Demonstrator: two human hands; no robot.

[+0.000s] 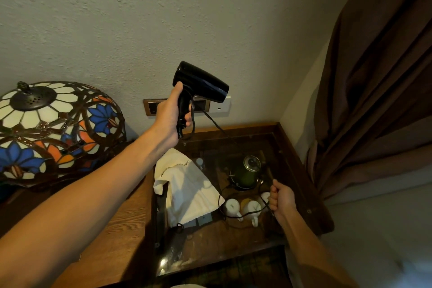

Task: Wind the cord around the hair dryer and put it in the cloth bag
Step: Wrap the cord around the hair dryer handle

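Bare forearms fill the lower part of the view, the left one reaching up from the bottom left corner. Far left, a stained-glass lamp (53,128) with blue and orange flowers stands on a wooden surface. Just right of it, the left hand (169,118) is raised in front of the wall, its fingers and thumb curled round the handle of the black hair dryer (199,84). The dryer is held upright in the air, its barrel pointing right and slightly down, in front of a wall socket plate (187,106).

Below the hand, a cream cloth bag (187,184) lies crumpled on the glass-topped wooden table (301,166), printed letters on it, too small to read. The cord (216,124) leaves the base of the handle, loops up beside the fingers, then runs down to the right across the table, well apart from the bag's upper edge, and curves in a loose loop over the cups.

Under the glass sit a green kettle (246,173) and white cups (233,208), one with a yellow interior. Further right, the right hand (280,197) hangs low over the table with its fingers curled round the cord, which passes through the fist. At the far right, a brown curtain (374,77) hangs down to a pale surface.
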